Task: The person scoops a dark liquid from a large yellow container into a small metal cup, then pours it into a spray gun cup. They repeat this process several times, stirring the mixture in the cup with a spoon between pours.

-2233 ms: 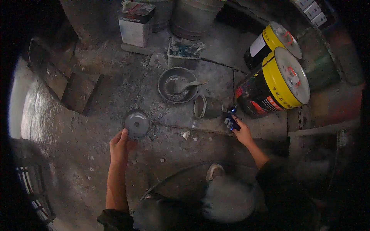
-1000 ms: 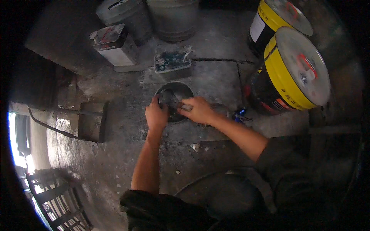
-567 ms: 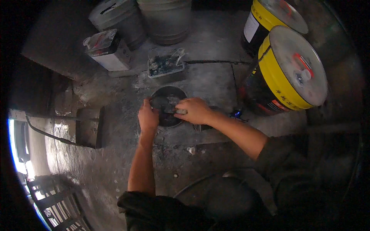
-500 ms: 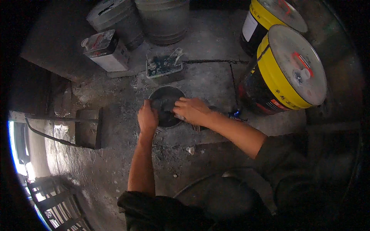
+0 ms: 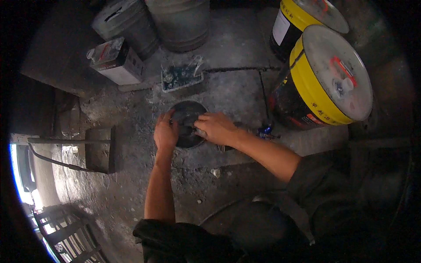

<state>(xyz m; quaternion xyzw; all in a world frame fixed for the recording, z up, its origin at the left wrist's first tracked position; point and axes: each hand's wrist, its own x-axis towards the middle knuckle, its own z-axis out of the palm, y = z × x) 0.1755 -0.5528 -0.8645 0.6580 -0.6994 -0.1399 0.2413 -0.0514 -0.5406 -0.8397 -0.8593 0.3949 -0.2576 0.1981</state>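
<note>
A round dark vessel or disc (image 5: 186,142) sits on the grimy floor before me, its inside dark and hard to make out. My left hand (image 5: 166,131) closes on its left edge, fingers over the rim and thumb hidden. At its right side my right hand (image 5: 215,128) has curled fingers, with a small pale object (image 5: 200,133) under them that could be a rag or a lump. Just beyond stands a shallow rectangular tub (image 5: 182,81) with a dark greenish content and pale clumps on it.
Two drums with yellow bands (image 5: 322,83) stand at right. At far left are a white rectangular can (image 5: 118,63) and two grey buckets (image 5: 177,26). A long-handled dustpan (image 5: 100,151) lies left. A small blue object (image 5: 265,131) sits beyond my right forearm.
My view has shifted slightly. Both hands stay at the round thing's edges, with the left fingers a little farther over the rim and slightly more spread.
</note>
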